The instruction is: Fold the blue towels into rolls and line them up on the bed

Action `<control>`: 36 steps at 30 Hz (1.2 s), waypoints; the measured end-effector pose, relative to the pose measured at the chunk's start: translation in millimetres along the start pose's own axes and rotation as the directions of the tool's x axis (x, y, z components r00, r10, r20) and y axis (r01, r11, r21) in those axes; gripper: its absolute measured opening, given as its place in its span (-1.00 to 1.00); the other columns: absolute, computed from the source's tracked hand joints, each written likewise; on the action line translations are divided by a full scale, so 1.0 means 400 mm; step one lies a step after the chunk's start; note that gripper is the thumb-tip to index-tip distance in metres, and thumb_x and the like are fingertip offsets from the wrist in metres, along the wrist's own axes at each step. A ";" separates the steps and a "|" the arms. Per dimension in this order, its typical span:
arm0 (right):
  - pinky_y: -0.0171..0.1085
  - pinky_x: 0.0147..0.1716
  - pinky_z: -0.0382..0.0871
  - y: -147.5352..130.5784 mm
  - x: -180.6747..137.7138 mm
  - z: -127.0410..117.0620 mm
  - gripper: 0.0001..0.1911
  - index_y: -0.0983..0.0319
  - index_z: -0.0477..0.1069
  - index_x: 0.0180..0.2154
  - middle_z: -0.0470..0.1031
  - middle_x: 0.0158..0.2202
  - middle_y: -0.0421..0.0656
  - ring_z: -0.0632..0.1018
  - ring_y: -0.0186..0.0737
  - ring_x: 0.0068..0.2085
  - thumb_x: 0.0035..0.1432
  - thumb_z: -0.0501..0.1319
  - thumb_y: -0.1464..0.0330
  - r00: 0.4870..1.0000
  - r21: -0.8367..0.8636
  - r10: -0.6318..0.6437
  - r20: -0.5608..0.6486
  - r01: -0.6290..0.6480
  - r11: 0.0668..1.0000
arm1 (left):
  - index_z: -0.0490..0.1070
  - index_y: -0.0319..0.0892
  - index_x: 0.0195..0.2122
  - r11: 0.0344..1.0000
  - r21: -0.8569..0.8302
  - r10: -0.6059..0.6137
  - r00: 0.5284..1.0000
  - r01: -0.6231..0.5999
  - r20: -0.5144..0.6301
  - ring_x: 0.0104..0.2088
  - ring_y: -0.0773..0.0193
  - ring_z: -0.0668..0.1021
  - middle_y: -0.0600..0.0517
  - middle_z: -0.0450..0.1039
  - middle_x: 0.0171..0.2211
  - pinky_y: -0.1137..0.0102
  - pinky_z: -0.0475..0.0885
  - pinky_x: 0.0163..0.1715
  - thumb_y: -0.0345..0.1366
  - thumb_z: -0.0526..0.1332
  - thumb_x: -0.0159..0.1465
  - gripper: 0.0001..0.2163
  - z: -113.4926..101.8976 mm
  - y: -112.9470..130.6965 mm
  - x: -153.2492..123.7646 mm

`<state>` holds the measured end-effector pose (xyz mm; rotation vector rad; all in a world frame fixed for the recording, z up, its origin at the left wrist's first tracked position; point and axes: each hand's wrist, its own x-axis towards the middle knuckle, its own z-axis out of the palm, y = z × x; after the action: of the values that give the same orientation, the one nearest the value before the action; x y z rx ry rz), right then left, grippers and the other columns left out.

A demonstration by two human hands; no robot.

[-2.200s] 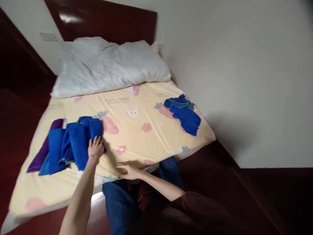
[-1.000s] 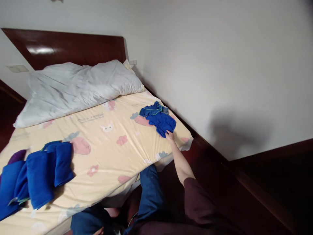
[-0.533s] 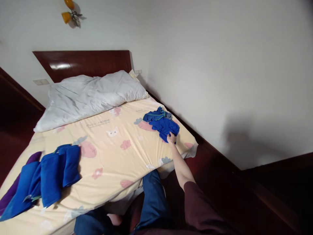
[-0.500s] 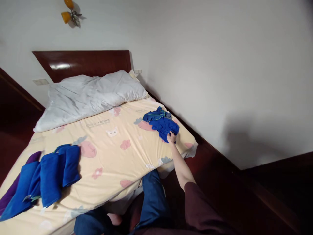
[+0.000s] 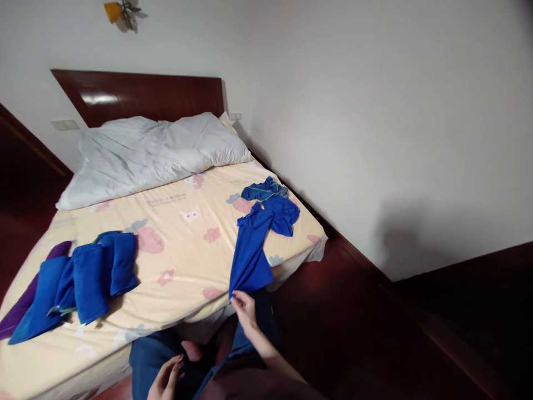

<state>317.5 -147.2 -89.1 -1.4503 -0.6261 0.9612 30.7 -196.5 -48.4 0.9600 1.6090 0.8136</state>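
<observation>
A corner of a bright blue garment (image 5: 251,253) is pinched in my right hand (image 5: 245,308) at the near edge of the bed. The cloth stretches from my fingers up to a crumpled part on the mattress; its exact kind I cannot tell. Touching its far end is a darker blue garment (image 5: 263,190) with light green trim, bunched up. My left hand (image 5: 166,379) hovers above my lap at the bottom of the view, loosely curved, fingers apart from the thumb, holding nothing.
Blue garments (image 5: 89,278) lie on the left of the bed, beside a purple one (image 5: 20,308). A grey-white pillow (image 5: 162,150) rests against the dark wooden headboard (image 5: 145,97). The patterned bed sheet (image 5: 187,261) reaches close to the right wall (image 5: 353,128).
My right hand has drawn one end of the bright blue garment toward me and leftward, stretching it out. My left hand has come into view at the bottom.
</observation>
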 end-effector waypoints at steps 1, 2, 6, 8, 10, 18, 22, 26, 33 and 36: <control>-0.14 -0.24 0.48 0.015 -0.055 0.028 -0.36 0.27 0.66 -0.14 0.65 -0.27 -0.01 0.58 -0.08 -0.31 -0.10 0.45 -0.09 0.996 0.007 0.044 0.080 -0.045 0.999 | 0.64 0.00 -0.29 1.000 -0.018 0.018 1.000 -0.017 0.014 -0.06 -0.19 0.67 0.02 0.67 -0.16 0.08 0.65 -0.07 0.22 0.44 -0.14 -0.51 0.014 0.008 -0.006; -0.16 -0.27 0.47 0.018 -0.099 0.050 -0.39 0.25 0.67 -0.16 0.64 -0.31 -0.04 0.57 -0.11 -0.34 -0.13 0.48 -0.07 0.978 -0.001 0.074 0.194 -0.076 0.997 | 0.63 0.03 -0.27 0.998 -0.044 0.034 0.999 -0.033 0.034 -0.02 -0.20 0.66 0.01 0.67 -0.14 0.09 0.65 -0.07 0.21 0.45 -0.14 -0.51 0.031 0.018 -0.013; -0.16 -0.23 0.49 -0.061 -0.181 0.075 -0.50 0.22 0.70 -0.19 0.64 -0.34 -0.10 0.59 -0.15 -0.35 -0.06 0.48 -0.01 0.831 -0.054 0.086 0.549 -0.068 0.996 | 0.57 -0.08 -0.07 0.979 -0.202 0.053 0.981 -0.015 0.185 0.09 -0.22 0.60 -0.12 0.63 -0.01 0.07 0.59 0.06 0.14 0.52 -0.14 -0.36 0.103 0.066 -0.041; -0.14 -0.19 0.50 -0.116 -0.183 0.075 -0.47 0.23 0.69 -0.17 0.65 -0.32 -0.10 0.61 -0.15 -0.33 -0.06 0.48 -0.02 0.780 -0.038 0.094 0.619 -0.090 0.995 | 0.52 -0.14 0.06 0.948 -0.313 0.023 0.967 0.059 0.252 0.13 -0.20 0.58 -0.19 0.58 0.06 0.03 0.55 0.11 0.12 0.52 -0.08 -0.29 0.132 0.085 -0.048; -0.13 -0.19 0.51 -0.156 -0.182 0.079 -0.42 0.26 0.69 -0.19 0.65 -0.33 -0.09 0.61 -0.15 -0.33 -0.12 0.50 -0.04 0.757 -0.020 0.107 0.645 -0.123 0.992 | 0.50 -0.16 0.11 0.905 -0.408 -0.003 0.960 0.122 0.280 0.16 -0.18 0.56 -0.23 0.55 0.09 0.02 0.51 0.14 0.16 0.46 0.00 -0.28 0.150 0.096 -0.047; -0.18 -0.16 0.48 -0.129 -0.239 0.111 -0.40 0.22 0.62 -0.14 0.63 -0.33 -0.16 0.63 -0.16 -0.29 -0.20 0.57 0.04 0.679 0.011 0.143 0.720 -0.217 0.976 | 0.58 -0.23 -0.05 0.932 -0.357 0.026 0.971 0.063 0.238 0.02 -0.06 0.62 -0.15 0.63 -0.08 0.23 0.53 0.02 0.12 0.48 0.00 -0.39 0.106 0.109 -0.034; -0.18 -0.20 0.47 -0.089 -0.266 0.111 -0.35 0.10 0.53 -0.03 0.62 -0.37 -0.25 0.63 -0.19 -0.34 -0.18 0.56 0.06 0.590 -0.030 0.170 0.789 -0.239 0.970 | 0.56 -0.23 -0.12 0.952 -0.306 0.045 0.976 0.023 0.215 -0.04 0.04 0.62 -0.10 0.62 -0.13 0.32 0.51 -0.05 0.07 0.51 -0.01 -0.44 0.072 0.117 -0.062; -0.18 -0.20 0.46 -0.089 -0.276 0.110 -0.47 0.08 0.52 -0.10 0.63 -0.36 -0.27 0.62 -0.21 -0.37 -0.12 0.51 0.06 0.528 -0.065 0.198 0.826 -0.259 0.964 | 0.50 -0.19 -0.14 0.934 -0.356 0.019 0.987 0.040 0.160 -0.17 0.14 0.62 -0.03 0.59 -0.19 0.38 0.50 -0.20 0.04 0.54 -0.05 -0.45 0.055 0.121 -0.095; -0.24 -0.35 0.40 -0.072 -0.252 0.108 -0.79 0.17 0.47 -0.31 0.59 -0.39 -0.20 0.57 -0.19 -0.41 0.04 0.39 0.24 0.693 -0.194 0.366 0.621 -0.317 0.928 | 0.52 -0.20 -0.23 0.984 -0.071 0.158 0.986 -0.161 -0.050 -0.41 0.23 0.53 0.05 0.50 -0.41 0.42 0.42 -0.41 0.27 0.43 -0.03 -0.39 -0.018 0.147 -0.136; -0.21 -0.31 0.44 -0.075 -0.244 0.103 -0.90 0.14 0.46 -0.31 0.58 -0.35 -0.20 0.59 -0.12 -0.30 0.09 0.32 0.31 0.822 -0.163 0.336 0.461 -0.293 0.942 | 0.53 -0.19 -0.23 0.978 -0.005 0.210 0.978 -0.210 -0.017 -0.33 0.17 0.56 0.01 0.55 -0.33 0.39 0.46 -0.32 0.22 0.45 -0.02 -0.43 -0.063 0.165 -0.157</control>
<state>237.9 -203.2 -38.0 -1.4186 -0.8103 1.6086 26.4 -223.8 41.9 1.1349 1.5348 0.9723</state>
